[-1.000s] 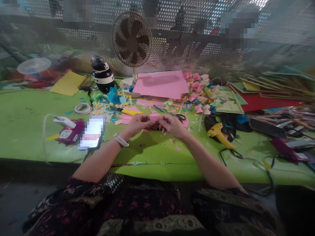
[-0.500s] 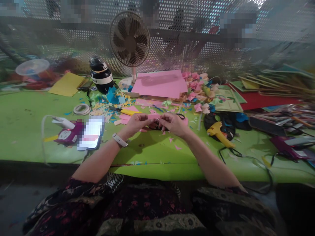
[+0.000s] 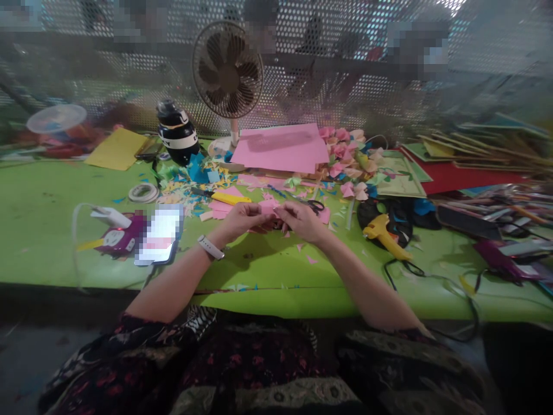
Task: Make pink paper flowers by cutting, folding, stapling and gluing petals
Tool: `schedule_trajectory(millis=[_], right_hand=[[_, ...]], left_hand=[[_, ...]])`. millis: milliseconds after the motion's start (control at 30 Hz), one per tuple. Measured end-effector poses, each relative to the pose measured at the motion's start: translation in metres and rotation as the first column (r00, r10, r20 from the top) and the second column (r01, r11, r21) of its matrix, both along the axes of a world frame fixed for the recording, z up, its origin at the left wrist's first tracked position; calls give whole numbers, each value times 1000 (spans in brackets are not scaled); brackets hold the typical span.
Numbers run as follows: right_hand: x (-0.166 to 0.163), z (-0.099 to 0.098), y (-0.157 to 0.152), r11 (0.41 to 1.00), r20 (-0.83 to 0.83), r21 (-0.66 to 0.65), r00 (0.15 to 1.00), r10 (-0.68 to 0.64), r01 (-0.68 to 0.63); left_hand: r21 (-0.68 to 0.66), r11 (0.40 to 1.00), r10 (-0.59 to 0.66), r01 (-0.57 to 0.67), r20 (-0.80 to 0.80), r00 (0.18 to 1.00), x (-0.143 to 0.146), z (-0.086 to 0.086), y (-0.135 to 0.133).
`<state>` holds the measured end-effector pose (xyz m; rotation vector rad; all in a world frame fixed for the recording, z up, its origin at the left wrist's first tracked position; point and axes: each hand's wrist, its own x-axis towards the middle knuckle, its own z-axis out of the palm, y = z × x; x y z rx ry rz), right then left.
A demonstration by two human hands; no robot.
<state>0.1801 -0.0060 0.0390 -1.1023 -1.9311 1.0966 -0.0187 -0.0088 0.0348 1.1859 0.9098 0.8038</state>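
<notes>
From the head view, take the stack of pink sheets [image 3: 280, 148] as the landmark. In front of it, on the wearer's side, the left hand [image 3: 244, 221] and right hand [image 3: 301, 222] meet just above the table [image 3: 276, 262]. They hold a small pink paper [image 3: 268, 205] between them. Each hand is nearly closed, thumb against finger, gripping the paper from its own side; the fingertips partly cover it, so its exact folds cannot be told. The two-sided pinch probably keeps so light a piece steady and leaves the fingertips free to shape it.

Between the sheets and the hands, a yellow cutter [image 3: 231, 198] lies to the left and scissors [image 3: 317, 206] to the right, likely left there for easy reach. Against the sheets' right edge, folded paper flowers [image 3: 341, 153] are heaped together, perhaps to keep them apart from the loose scraps [image 3: 184, 187] left of the sheets.

Further right and nearer than the sheets, a yellow glue gun [image 3: 386, 237] rests partly on a dark round pad [image 3: 406, 226], presumably to spare the table. Behind the sheets' left end stands a fan [image 3: 228, 75]. Well left and nearer, a phone [image 3: 162, 236] lies with a cable running to it, seemingly for charging.
</notes>
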Motion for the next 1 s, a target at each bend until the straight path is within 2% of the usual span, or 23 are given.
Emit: schedule_trajectory(millis=[300, 633, 833, 1000], right_hand=[[0, -4, 1, 1000, 1, 5, 1000, 0, 0], [0, 2, -2, 999, 29, 45, 1000, -7, 5], [-1, 5, -2, 993, -38, -97, 997, 67, -70], [-4, 11, -5, 967, -104, -215, 988, 116, -136]], left_hand=[[-8, 1000, -5, 5, 0, 1000, -1, -2, 2], [19, 998, -52, 53, -37, 998, -7, -5, 5], [28, 1000, 7, -6, -24, 1000, -13, -3, 11], [26, 996, 82, -83, 61, 995, -13, -3, 14]])
